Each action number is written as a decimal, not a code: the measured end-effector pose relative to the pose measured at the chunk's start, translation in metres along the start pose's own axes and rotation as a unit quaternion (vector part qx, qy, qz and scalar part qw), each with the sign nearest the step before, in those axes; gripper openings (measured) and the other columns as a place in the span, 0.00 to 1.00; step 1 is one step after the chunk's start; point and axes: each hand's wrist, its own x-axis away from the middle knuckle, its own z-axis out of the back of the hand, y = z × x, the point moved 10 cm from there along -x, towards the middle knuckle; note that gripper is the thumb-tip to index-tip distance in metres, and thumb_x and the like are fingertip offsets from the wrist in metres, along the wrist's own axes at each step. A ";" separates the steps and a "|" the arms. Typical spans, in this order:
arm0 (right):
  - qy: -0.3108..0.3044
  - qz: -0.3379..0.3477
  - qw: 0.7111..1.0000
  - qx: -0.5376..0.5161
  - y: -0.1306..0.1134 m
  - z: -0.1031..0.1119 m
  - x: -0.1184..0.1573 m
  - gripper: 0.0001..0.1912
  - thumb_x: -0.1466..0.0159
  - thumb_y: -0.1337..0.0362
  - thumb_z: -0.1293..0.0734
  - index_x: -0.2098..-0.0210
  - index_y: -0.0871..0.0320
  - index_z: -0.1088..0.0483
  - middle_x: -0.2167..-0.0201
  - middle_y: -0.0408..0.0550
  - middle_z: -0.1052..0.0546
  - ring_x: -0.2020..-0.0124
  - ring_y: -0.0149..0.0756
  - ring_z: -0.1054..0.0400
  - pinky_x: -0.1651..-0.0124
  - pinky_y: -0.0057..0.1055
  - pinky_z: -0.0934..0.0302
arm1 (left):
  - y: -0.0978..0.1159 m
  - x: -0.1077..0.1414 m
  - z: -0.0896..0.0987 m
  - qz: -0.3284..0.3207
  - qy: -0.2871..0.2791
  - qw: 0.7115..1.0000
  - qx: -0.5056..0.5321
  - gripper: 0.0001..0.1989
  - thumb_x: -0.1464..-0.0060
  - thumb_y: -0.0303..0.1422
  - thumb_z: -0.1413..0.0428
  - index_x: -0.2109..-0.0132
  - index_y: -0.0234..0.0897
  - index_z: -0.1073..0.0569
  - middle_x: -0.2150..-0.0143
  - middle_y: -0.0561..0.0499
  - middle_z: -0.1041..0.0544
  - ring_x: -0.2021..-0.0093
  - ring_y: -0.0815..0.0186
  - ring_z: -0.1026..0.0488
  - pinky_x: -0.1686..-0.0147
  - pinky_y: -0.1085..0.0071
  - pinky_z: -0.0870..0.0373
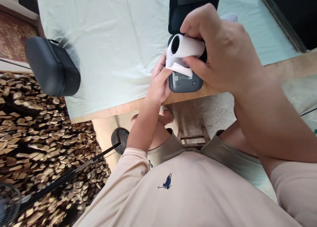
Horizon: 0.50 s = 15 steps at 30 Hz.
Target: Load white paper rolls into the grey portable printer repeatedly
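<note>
Right fingers [198, 68] grasp a white paper roll [192, 46]; left fingers [163, 74] hold the grey device [183, 86] beneath it.

The only view, worn on the head, looks steeply down from the near side of the table [111, 55], facing forward; close enough that the right hand [220, 48] looms large over the table's near edge, wide enough to include the woodpile [47, 147] left of the table
</note>
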 end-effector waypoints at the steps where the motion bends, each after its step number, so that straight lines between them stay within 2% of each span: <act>1: -0.006 -0.006 0.999 0.035 0.002 -0.003 -0.001 0.21 0.48 0.57 0.47 0.54 0.50 0.52 0.60 0.36 0.38 0.61 0.21 0.44 0.63 0.20 0.54 | 0.000 0.000 -0.001 0.004 0.002 1.000 -0.004 0.10 0.52 0.28 0.56 0.60 0.39 0.36 0.63 0.52 0.30 0.48 0.68 0.40 0.48 0.68 0.41; 4: -0.021 -0.020 0.994 0.109 0.007 -0.010 -0.002 0.20 0.47 0.56 0.48 0.55 0.46 0.52 0.59 0.32 0.38 0.60 0.23 0.43 0.67 0.20 0.58 | 0.001 0.000 -0.004 0.014 0.005 1.000 -0.015 0.11 0.51 0.29 0.58 0.60 0.38 0.35 0.60 0.51 0.31 0.49 0.71 0.39 0.50 0.72 0.40; 7: -0.018 -0.035 0.992 0.118 0.010 -0.010 -0.002 0.20 0.48 0.54 0.47 0.55 0.44 0.51 0.61 0.31 0.38 0.60 0.24 0.43 0.67 0.19 0.58 | -0.002 0.001 -0.002 0.033 0.017 0.998 -0.043 0.16 0.50 0.28 0.59 0.53 0.34 0.40 0.61 0.51 0.31 0.49 0.69 0.40 0.54 0.70 0.38; 11: -0.011 -0.027 0.995 0.091 0.008 -0.005 -0.002 0.24 0.49 0.54 0.45 0.52 0.45 0.53 0.59 0.32 0.39 0.59 0.21 0.44 0.63 0.20 0.52 | 0.000 0.001 -0.003 0.025 0.004 0.998 -0.052 0.11 0.51 0.29 0.58 0.60 0.39 0.35 0.64 0.52 0.30 0.48 0.68 0.41 0.52 0.72 0.38; 15: -0.003 0.005 1.000 0.009 0.004 0.000 -0.002 0.18 0.48 0.53 0.46 0.59 0.50 0.44 0.60 0.36 0.40 0.60 0.18 0.45 0.59 0.20 0.52 | 0.000 0.001 0.001 0.026 0.005 0.998 -0.051 0.11 0.51 0.30 0.56 0.59 0.40 0.37 0.68 0.53 0.31 0.44 0.65 0.46 0.47 0.65 0.42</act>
